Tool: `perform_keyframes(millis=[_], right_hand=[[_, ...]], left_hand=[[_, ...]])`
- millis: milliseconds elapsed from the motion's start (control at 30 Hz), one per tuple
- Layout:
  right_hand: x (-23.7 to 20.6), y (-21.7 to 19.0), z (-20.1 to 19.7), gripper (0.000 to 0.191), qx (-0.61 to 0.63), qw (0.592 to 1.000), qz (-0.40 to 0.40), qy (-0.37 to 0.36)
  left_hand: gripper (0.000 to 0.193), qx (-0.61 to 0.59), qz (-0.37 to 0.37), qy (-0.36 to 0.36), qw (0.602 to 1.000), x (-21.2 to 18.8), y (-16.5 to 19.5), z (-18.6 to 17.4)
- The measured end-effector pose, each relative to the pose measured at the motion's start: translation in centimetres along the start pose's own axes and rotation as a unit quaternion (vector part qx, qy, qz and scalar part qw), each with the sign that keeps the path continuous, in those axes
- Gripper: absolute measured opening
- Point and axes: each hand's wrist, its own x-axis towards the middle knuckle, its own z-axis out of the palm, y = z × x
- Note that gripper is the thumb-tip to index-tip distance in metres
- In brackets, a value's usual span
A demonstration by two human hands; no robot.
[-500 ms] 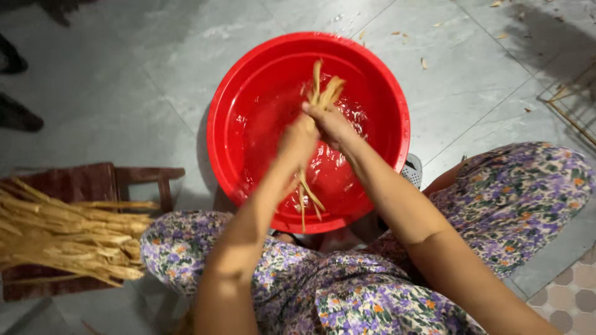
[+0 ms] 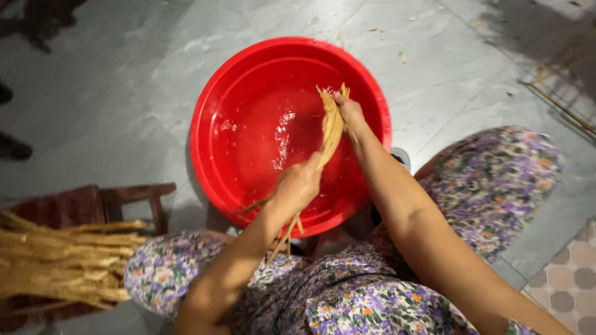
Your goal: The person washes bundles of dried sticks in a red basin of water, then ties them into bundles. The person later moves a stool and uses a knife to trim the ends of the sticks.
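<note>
Together, our left hand (image 2: 301, 183) and right hand (image 2: 349, 110) were closed tight around opposite ends of a tan fibre bundle (image 2: 331, 130), stretched above the red basin (image 2: 214, 93) so drips fell into its water; more strands (image 2: 59, 263) lay left.

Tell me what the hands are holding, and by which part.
Both grip one bundle of tan fibre strips over the red basin: right hand near its upper end, left hand lower down, loose ends hanging below.
</note>
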Motion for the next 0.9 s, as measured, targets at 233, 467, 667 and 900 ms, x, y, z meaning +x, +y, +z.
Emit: perform_keyframes(millis=[233, 467, 667, 900], right_hand=[[-4.1, 0.0, 3.7, 0.029, -0.048, 0.998, -0.050, -0.013], [-7.8, 5.4, 10.0, 0.046, -0.121, 0.980, -0.042, -0.152], [-2.7, 2.7, 3.7, 0.060, 0.011, 0.997, -0.004, -0.076], [-0.6, 1.0, -1.3, 0.027, 0.090, 0.995, 0.035, 0.021]], left_hand=[[0.038, -0.051, -0.072, 0.177, 0.980, 2.4, -5.9, -3.5], [0.027, -0.051, -0.188, 0.100, 0.976, 6.7, -7.2, -2.9], [0.029, 0.033, -0.090, -0.024, 0.995, 1.9, -0.3, -0.9], [0.027, 0.075, -0.073, -0.046, 0.993, -1.7, 1.7, -3.2]])
